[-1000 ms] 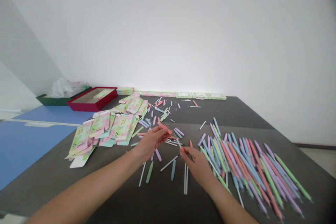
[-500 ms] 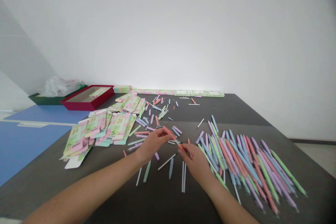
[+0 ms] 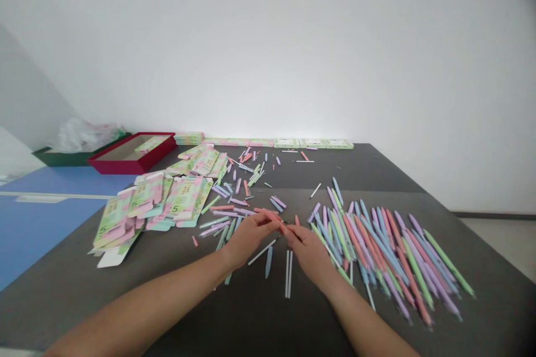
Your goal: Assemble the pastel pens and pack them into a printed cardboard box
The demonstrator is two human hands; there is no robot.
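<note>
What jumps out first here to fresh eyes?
Probably the dense fan of pastel pens on the table's right. Then the two hands, left and right, meeting over a coral pen part at the centre. At left, a red box sits behind loose printed cartons.

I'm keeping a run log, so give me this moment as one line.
left hand and right hand: together on coral pen | pen pile: right

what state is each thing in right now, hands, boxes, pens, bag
left hand: closed on coral pen part
right hand: closed on coral pen part
coral pen part: held between both hands
red box: open, lidless
flat cartons: unfilled-looking, overlapping
pens: heaped
plastic bag: crumpled
</note>
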